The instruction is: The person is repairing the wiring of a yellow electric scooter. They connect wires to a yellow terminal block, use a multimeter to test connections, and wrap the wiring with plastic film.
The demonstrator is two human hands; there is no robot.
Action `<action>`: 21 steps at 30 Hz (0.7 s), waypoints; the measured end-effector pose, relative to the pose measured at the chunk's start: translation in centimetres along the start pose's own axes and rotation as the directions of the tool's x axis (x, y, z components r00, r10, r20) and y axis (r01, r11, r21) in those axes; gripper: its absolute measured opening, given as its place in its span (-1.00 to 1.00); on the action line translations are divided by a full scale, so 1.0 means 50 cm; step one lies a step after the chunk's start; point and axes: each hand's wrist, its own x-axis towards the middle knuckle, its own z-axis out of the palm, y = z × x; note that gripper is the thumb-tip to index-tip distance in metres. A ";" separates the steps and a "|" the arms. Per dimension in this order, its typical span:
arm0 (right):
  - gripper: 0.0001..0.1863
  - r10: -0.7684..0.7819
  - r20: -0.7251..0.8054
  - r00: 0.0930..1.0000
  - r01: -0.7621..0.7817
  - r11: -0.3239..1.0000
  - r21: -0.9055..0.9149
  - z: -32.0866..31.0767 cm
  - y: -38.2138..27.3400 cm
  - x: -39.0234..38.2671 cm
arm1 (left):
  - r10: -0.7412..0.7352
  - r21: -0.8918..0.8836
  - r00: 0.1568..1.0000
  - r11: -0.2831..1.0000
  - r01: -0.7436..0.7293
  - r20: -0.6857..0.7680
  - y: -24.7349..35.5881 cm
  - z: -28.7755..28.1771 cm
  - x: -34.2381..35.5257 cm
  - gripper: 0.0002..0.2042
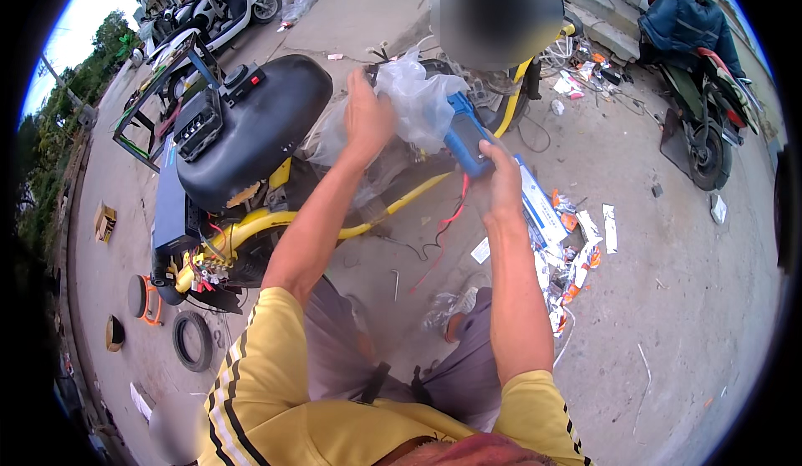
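Observation:
My left hand (368, 115), fingers closed, grips a crumpled translucent plastic bag (422, 102) over the middle of a partly stripped yellow-framed scooter (418, 185). My right hand (501, 178) holds a blue handheld device (464, 136) with a dark face, its top end against the bag. A red lead and a black lead (455, 211) hang below it toward the ground. The black seat (276, 140) is left of my left hand, with black items on it. Below the seat, a bundle of wires and connectors (213, 265) sits on the scooter's yellow tube.
A white scooter (230, 10) stands at upper left, a dark covered scooter (693, 106) at right. An open box with wrappers (543, 211), a loose tyre (192, 341), an orange stand (151, 299) and a hex key (395, 284) lie around. A concrete step (597, 27) edges the back.

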 end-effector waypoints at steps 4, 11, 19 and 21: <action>-0.44 0.105 -0.004 0.994 -0.105 0.991 0.084 -0.027 0.011 0.013 | -0.443 -0.669 0.883 0.610 0.424 0.156 0.062 -0.025 -0.003 -0.54; -0.44 0.032 0.067 0.997 -0.030 0.999 -0.034 0.021 0.006 -0.008 | 0.020 -0.445 0.974 0.891 0.084 0.225 0.163 -0.082 -0.066 -0.30; -0.37 -0.019 0.068 0.998 0.027 0.991 -0.133 0.036 0.015 -0.013 | 0.247 -0.242 0.936 0.952 -0.187 0.250 0.157 -0.075 -0.066 -0.69; -0.33 -0.052 0.002 0.999 0.052 0.986 -0.157 0.035 0.021 -0.009 | 0.272 -0.269 0.926 0.942 -0.200 0.263 0.180 -0.088 -0.076 -0.75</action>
